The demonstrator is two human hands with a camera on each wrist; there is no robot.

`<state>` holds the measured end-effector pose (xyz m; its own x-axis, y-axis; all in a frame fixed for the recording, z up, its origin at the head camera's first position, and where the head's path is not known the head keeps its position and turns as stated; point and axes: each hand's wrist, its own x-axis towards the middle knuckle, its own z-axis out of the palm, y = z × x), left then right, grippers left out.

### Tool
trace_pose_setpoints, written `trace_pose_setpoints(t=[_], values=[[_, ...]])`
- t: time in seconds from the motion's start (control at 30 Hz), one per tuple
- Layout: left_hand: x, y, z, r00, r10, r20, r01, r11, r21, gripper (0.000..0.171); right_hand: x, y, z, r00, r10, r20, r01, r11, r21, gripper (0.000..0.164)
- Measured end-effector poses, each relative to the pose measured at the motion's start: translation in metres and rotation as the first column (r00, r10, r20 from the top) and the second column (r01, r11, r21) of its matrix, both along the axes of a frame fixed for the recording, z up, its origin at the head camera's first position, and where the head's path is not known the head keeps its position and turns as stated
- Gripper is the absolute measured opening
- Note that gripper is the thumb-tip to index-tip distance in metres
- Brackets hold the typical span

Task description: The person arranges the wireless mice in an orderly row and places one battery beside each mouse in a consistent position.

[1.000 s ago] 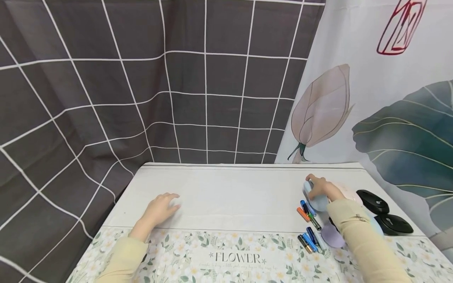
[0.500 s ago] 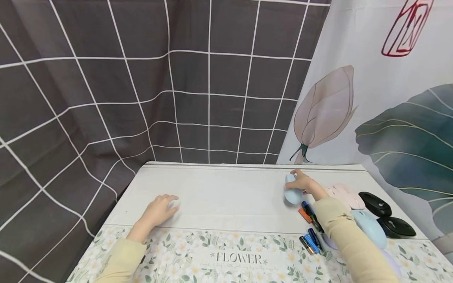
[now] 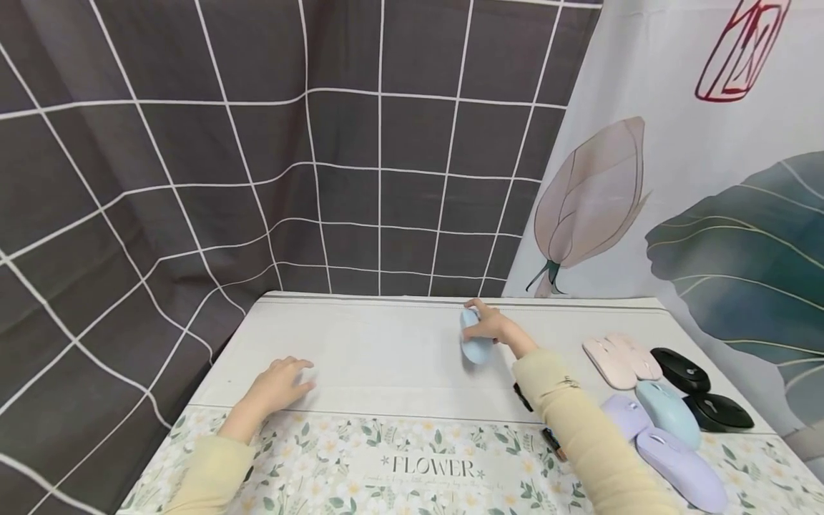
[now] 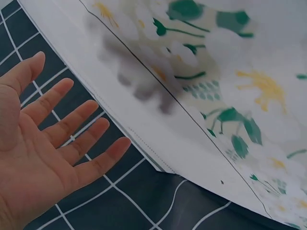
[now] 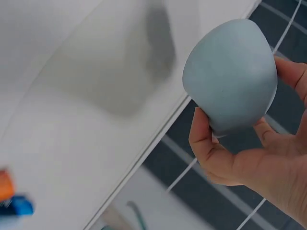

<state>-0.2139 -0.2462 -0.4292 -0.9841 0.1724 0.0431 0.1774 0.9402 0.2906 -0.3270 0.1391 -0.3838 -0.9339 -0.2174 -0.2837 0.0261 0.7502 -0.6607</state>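
My right hand grips a light blue computer mouse by its sides, toward the back of the table. In the right wrist view, the thumb and fingers pinch the rounded end of the mouse, and its shadow falls on the white surface apart from it. My left hand hovers over the left part of the table with nothing in it. Seen from the left wrist, that hand has its palm in view and its fingers spread, a blurred shadow lying on the mat beyond.
Two pink mice, two black mice, a teal mouse and two purple mice cluster at the right. Pens lie mostly hidden under the right sleeve. A flower-printed mat covers the table front; a dark grid curtain hangs behind.
My right hand has carried the light blue mouse leftward from beside the pens and other mice. The right sleeve now covers most of the pens. My left hand has shifted slightly left and down.
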Motion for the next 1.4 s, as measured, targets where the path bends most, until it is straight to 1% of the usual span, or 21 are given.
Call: trace_pose_setpoints(t=[0.2,0.3,0.37,0.4,0.43,0.5,0.53,0.6,0.67,0.7,0.73,0.77,0.8,0.87,0.93,0.97,1.0,1.07,1.17,1.27,1.4], values=[[0.008,-0.01,0.003,1.0,0.01,0.005,-0.01,1.0,-0.01,0.041,0.0,-0.055,-0.003,0.999,0.017,-0.028,-0.016,1.0,0.016,0.071],[0.014,-0.01,0.003,1.0,0.023,0.008,-0.023,1.0,0.002,0.041,-0.003,-0.08,-0.006,0.999,0.02,-0.047,-0.018,0.999,0.038,0.072],[0.019,-0.011,0.002,1.0,0.029,0.008,-0.029,0.999,0.012,0.041,-0.009,-0.096,-0.013,0.998,0.001,-0.062,0.001,0.999,0.042,0.074],[0.022,-0.011,0.001,0.999,0.034,0.007,-0.034,0.999,0.018,0.041,-0.017,-0.103,-0.024,0.996,-0.006,-0.093,0.009,0.999,0.034,0.073],[0.024,-0.012,0.0,0.999,0.037,0.005,-0.037,0.999,0.022,0.04,-0.025,-0.11,-0.033,0.995,-0.019,-0.101,0.022,0.999,0.031,0.076],[0.028,-0.012,-0.001,0.999,0.04,-0.004,-0.04,0.999,0.018,0.04,-0.049,-0.122,-0.068,0.984,-0.029,-0.178,0.032,0.999,0.013,0.077],[0.029,-0.013,-0.002,0.999,0.043,-0.009,-0.043,0.999,0.015,0.039,-0.049,-0.126,-0.072,0.979,-0.032,-0.204,0.037,0.999,0.022,0.079],[0.031,-0.013,-0.004,0.999,0.046,-0.019,-0.046,0.999,0.011,0.039,-0.067,-0.139,-0.099,0.966,-0.035,-0.255,0.047,0.998,0.039,0.079],[0.033,-0.013,-0.004,0.999,0.043,-0.029,-0.042,0.999,0.011,0.039,-0.072,-0.15,-0.109,0.961,-0.032,-0.275,0.048,0.998,0.051,0.081],[0.033,-0.012,-0.004,0.999,0.041,-0.031,-0.04,0.999,0.014,0.039,-0.066,-0.156,-0.103,0.965,-0.034,-0.259,0.051,0.997,0.061,0.081],[0.033,-0.012,-0.003,0.999,0.037,-0.032,-0.037,0.999,0.015,0.039,-0.06,-0.161,-0.101,0.959,-0.029,-0.28,0.051,0.996,0.071,0.081],[0.034,-0.011,-0.002,0.999,0.033,-0.03,-0.033,0.999,0.016,0.039,-0.061,-0.167,-0.104,0.961,-0.028,-0.276,0.049,0.997,0.067,0.08],[0.035,-0.01,-0.001,0.999,0.027,-0.027,-0.027,1.0,0.016,0.039,-0.05,-0.17,-0.095,0.96,-0.021,-0.278,0.038,0.998,0.055,0.081],[0.037,-0.007,0.001,1.0,0.019,-0.022,-0.018,1.0,0.007,0.039,-0.02,-0.179,-0.068,0.97,-0.029,-0.242,0.041,0.998,0.044,0.079],[0.04,-0.005,0.003,1.0,0.013,-0.018,-0.013,1.0,-0.007,0.039,0.001,-0.187,-0.056,0.968,-0.04,-0.247,0.046,0.999,0.019,0.075],[0.042,-0.004,0.004,1.0,0.01,-0.018,-0.01,1.0,-0.013,0.039,0.012,-0.191,-0.046,0.975,-0.048,-0.215,0.05,0.999,0.006,0.073],[0.044,-0.003,0.005,1.0,0.006,-0.021,-0.006,1.0,-0.018,0.038,0.017,-0.195,-0.044,0.975,-0.049,-0.219,0.05,0.999,0.0,0.072],[0.045,-0.001,0.007,1.0,-0.006,-0.031,0.005,1.0,-0.028,0.038,0.023,-0.204,-0.045,0.971,-0.044,-0.233,0.046,0.999,0.001,0.071],[0.046,0.002,0.011,0.999,-0.022,-0.043,0.021,0.999,-0.044,0.039,0.023,-0.219,-0.049,0.967,-0.023,-0.253,0.028,0.999,0.016,0.069],[0.047,0.003,0.015,0.999,-0.023,-0.041,0.021,0.998,-0.054,0.038,0.023,-0.233,-0.052,0.97,0.0,-0.244,0.009,0.999,0.038,0.07],[0.049,0.005,0.017,0.999,-0.03,-0.024,0.029,0.999,-0.046,0.039,0.026,-0.244,-0.052,0.973,-0.014,-0.229,0.028,0.998,0.062,0.071]])
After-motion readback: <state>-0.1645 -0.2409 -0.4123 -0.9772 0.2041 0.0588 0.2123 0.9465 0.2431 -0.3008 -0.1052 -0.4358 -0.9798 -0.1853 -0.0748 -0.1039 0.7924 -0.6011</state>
